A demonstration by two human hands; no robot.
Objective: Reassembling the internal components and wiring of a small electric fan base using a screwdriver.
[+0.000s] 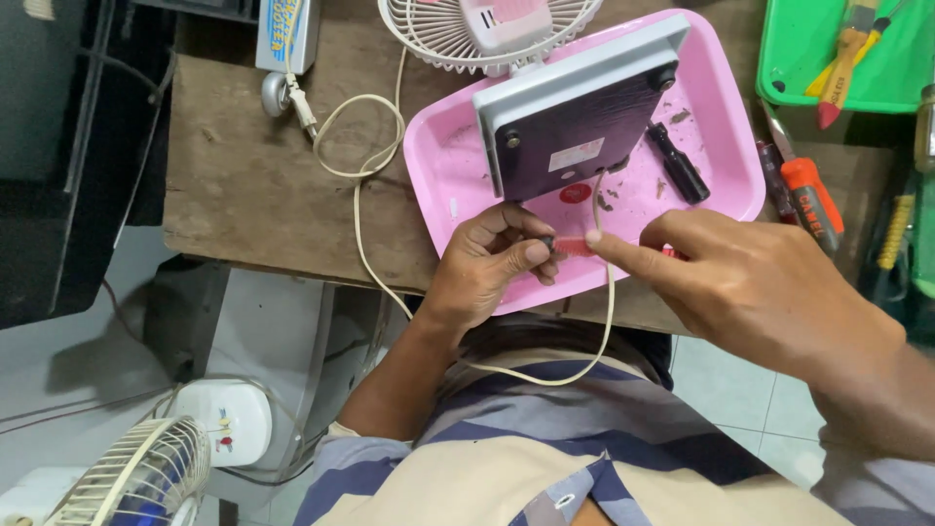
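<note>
Two bare hands meet over the near edge of a pink tray (726,146) on a worn wooden table (243,175). Between them is a small red tool (577,247), slim and rod-like with a dark tip at its left end; what kind of tool it is cannot be told. Left hand (487,268) has thumb and fingers closed on the dark end. Right hand (760,282) pinches the other end, its forefinger stretched along the red shaft, so both hands are clamped on the same piece, almost touching each other. Just beyond the hands, a small fan's base (575,112) lies tipped up on the tray, showing a dark underside with a pale grey rim, stickers and round feet at the corners. Its white grille (438,34) sits further beyond, past the tray's far edge. A cream cord (362,195) runs from the base, passes between the hands and loops down toward the person's striped shirt; another stretch curls across the table beyond the left hand. Beyond the right hand, on the tray, lies a short black part (680,164) amid bits of debris. Further right of the right hand are an orange-handled screwdriver (808,200) and a green tray (838,58) of tools. Below the left hand, down on the floor, stands another fan (146,477).
</note>
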